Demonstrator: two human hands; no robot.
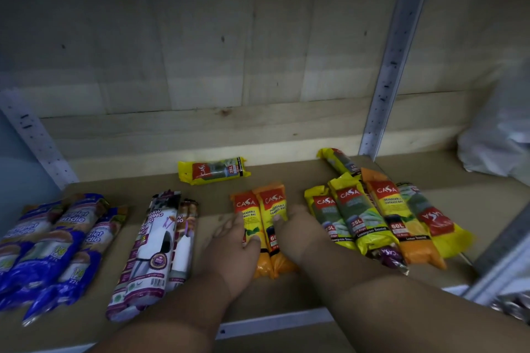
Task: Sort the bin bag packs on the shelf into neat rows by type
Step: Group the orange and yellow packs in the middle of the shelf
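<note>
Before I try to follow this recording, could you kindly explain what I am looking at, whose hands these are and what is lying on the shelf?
There is no machine here: a person wears a camera on the head, so this one picture looks forward and down at their own bare hands.

The left hand and right hand rest on either side of two orange packs of bin bags, seemingly squaring them together; neither has lifted anything.

On the shelf, from left to right: blue packs, white and maroon drawstring packs, the orange pair, then a mixed pile of yellow and orange packs still overlapping. One yellow pack lies sideways alone at the back.
</note>
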